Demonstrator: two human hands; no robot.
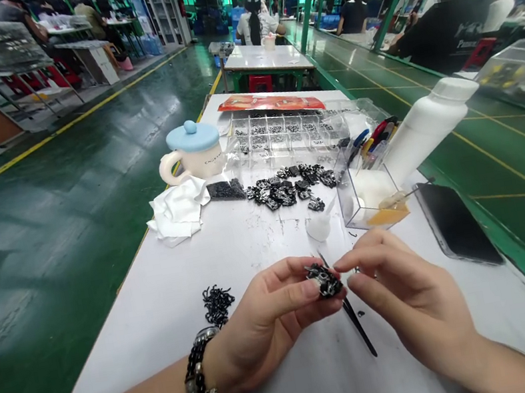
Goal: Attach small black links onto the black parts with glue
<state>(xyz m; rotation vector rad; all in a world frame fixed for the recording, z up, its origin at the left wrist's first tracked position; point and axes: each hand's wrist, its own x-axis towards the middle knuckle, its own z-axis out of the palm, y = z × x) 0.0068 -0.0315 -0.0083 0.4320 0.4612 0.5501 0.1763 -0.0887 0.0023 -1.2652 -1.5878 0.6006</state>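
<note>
My left hand (281,305) is closed around a small black-and-silver decorated piece (325,280), with the thumb across its front. Close by on the right, my right hand (406,293) has its index finger and thumb bent and slightly apart, the index tip at the edge of the piece. I see nothing between those fingertips. Black tweezers (360,330) lie on the table under the piece, partly covered by my hands. Left of my left wrist is a small heap of black curved bits (217,303). A white dropper bottle (318,226) stands beyond my hands.
Similar black-and-silver pieces (284,189) lie before a clear compartment tray (289,134). Around them are a lidded mug (198,150), crumpled tissue (178,213), a clear pen box (372,197), a white bottle (430,126) and a phone (457,223). Other people sit at tables further off.
</note>
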